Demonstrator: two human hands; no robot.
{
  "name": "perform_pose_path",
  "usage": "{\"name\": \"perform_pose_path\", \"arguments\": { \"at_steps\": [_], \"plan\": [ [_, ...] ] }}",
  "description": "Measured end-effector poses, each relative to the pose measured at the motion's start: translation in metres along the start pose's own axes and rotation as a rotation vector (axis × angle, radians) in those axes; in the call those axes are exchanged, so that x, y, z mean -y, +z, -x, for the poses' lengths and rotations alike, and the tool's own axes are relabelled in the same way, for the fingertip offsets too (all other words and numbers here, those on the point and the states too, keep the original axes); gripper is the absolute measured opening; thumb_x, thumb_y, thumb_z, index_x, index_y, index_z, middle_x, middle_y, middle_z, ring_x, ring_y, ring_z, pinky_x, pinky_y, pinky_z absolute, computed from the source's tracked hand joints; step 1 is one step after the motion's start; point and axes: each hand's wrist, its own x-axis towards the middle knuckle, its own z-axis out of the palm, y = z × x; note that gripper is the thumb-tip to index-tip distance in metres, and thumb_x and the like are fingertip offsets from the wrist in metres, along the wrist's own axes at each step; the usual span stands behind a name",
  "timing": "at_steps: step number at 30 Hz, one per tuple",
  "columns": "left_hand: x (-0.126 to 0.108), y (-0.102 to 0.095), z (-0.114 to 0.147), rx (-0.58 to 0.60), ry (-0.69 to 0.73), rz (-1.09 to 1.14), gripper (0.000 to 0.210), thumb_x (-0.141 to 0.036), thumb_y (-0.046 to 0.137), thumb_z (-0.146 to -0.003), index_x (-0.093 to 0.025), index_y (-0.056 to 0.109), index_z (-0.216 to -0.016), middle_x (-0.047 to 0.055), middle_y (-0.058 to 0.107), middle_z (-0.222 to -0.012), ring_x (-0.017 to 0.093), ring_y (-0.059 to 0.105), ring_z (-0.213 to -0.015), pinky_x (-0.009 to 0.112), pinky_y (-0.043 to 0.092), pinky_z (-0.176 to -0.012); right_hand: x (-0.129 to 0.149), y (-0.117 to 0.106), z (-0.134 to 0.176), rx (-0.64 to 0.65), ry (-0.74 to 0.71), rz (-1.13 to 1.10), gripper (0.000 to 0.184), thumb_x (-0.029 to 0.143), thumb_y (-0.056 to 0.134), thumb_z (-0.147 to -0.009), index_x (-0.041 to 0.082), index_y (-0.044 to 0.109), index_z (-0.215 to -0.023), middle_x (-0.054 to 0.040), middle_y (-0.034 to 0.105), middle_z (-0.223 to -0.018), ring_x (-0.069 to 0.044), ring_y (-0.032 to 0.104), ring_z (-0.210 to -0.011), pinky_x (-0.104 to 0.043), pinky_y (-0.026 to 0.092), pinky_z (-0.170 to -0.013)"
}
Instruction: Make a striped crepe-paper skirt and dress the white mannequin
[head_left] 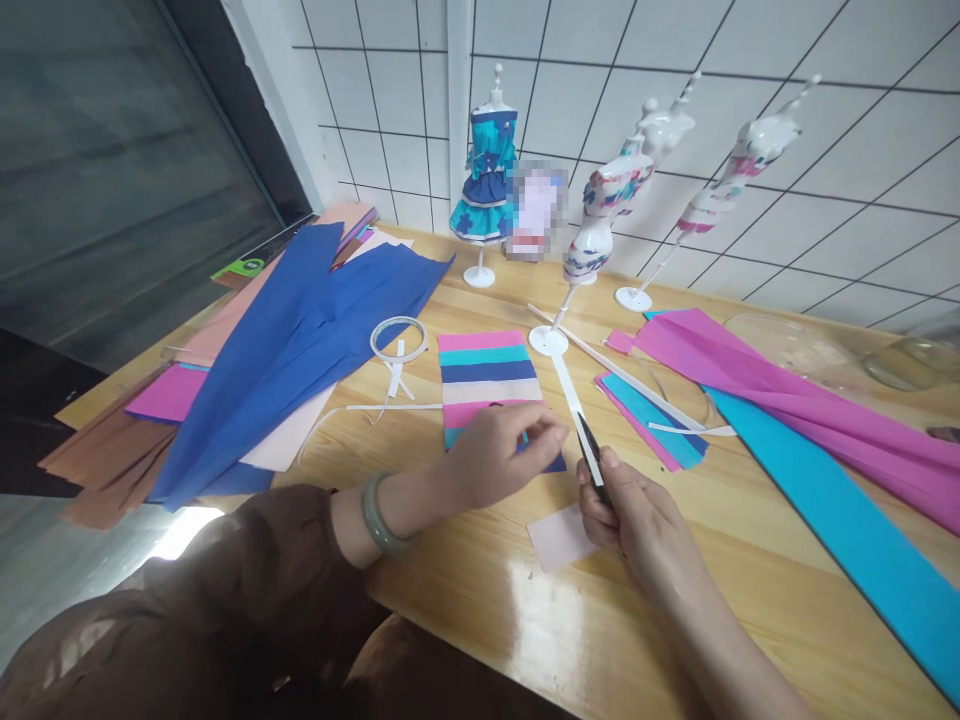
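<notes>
My right hand (637, 510) is closed around slim black tweezers (594, 450), their points directed away from me. A narrow white strip (568, 385) runs along the tweezers toward the base of a mannequin stand. My left hand (506, 450), with a green bangle (381, 515) on the wrist, is over the lower part of a striped sheet (487, 365) in pink, turquoise, navy and pale bands. Its fingers are curled together near the thumb; whatever they may pinch is too small to make out. A pale pink rectangle (559, 537) lies partly behind my right hand.
Blue crepe paper (300, 330) and other sheets are heaped at left. A tape roll (399, 340) lies near the striped sheet. Behind stand a mannequin in a blue dress (487, 185) and several white mannequins (592, 245). Pink paper (750, 365) and turquoise paper (832, 530) stretch along the right.
</notes>
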Motion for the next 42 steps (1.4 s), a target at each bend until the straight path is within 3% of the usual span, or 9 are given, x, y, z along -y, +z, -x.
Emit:
{"name": "perform_pose_path", "arguments": {
  "at_steps": [3, 6, 25, 35, 42],
  "plan": [
    [0.005, -0.002, -0.007, -0.004, -0.228, 0.448, 0.022, -0.035, 0.051, -0.084, -0.014, 0.057, -0.083, 0.005, 0.064, -0.079, 0.012, 0.058, -0.072, 0.026, 0.044, -0.066, -0.002, 0.001, 0.001, 0.010, 0.001, 0.035, 0.042, 0.059, 0.045, -0.083, 0.018, 0.048, -0.073, 0.0088, 0.026, -0.049, -0.005, 0.019, -0.041, -0.022, 0.011, -0.042],
    [0.007, -0.003, -0.011, 0.047, -0.301, 0.626, 0.021, -0.032, 0.060, -0.077, -0.012, 0.058, -0.077, 0.005, 0.064, -0.074, 0.010, 0.056, -0.064, 0.025, 0.044, -0.063, -0.003, 0.002, 0.001, 0.017, -0.002, 0.093, 0.043, 0.060, 0.045, -0.083, 0.018, 0.049, -0.074, 0.0084, 0.026, -0.050, -0.006, 0.021, -0.042, -0.022, 0.013, -0.042],
    [0.005, -0.003, -0.010, 0.013, -0.329, 0.706, 0.019, -0.028, 0.067, -0.072, -0.010, 0.059, -0.071, 0.004, 0.063, -0.068, 0.009, 0.056, -0.062, 0.025, 0.045, -0.064, -0.002, 0.003, 0.003, 0.083, -0.015, 0.139, 0.044, 0.061, 0.039, -0.084, 0.019, 0.050, -0.081, 0.0071, 0.030, -0.050, -0.009, 0.025, -0.043, -0.024, 0.017, -0.043],
    [0.010, -0.002, -0.011, 0.019, -0.352, 0.734, 0.022, -0.030, 0.068, -0.070, -0.010, 0.058, -0.071, 0.004, 0.063, -0.068, 0.009, 0.056, -0.062, 0.026, 0.045, -0.065, -0.005, 0.001, 0.000, 0.076, 0.059, 0.008, 0.045, 0.061, 0.041, -0.083, 0.018, 0.052, -0.081, 0.0080, 0.031, -0.048, -0.007, 0.019, -0.039, -0.023, 0.013, -0.041],
    [0.014, -0.004, -0.012, -0.018, -0.334, 0.777, 0.023, -0.031, 0.069, -0.069, -0.011, 0.058, -0.070, 0.002, 0.062, -0.067, 0.010, 0.057, -0.065, 0.027, 0.045, -0.068, -0.004, -0.003, -0.002, 0.084, 0.084, -0.004, 0.047, 0.063, 0.041, -0.081, 0.018, 0.052, -0.079, 0.0077, 0.034, -0.047, -0.006, 0.022, -0.036, -0.023, 0.016, -0.038]
  ]
}}
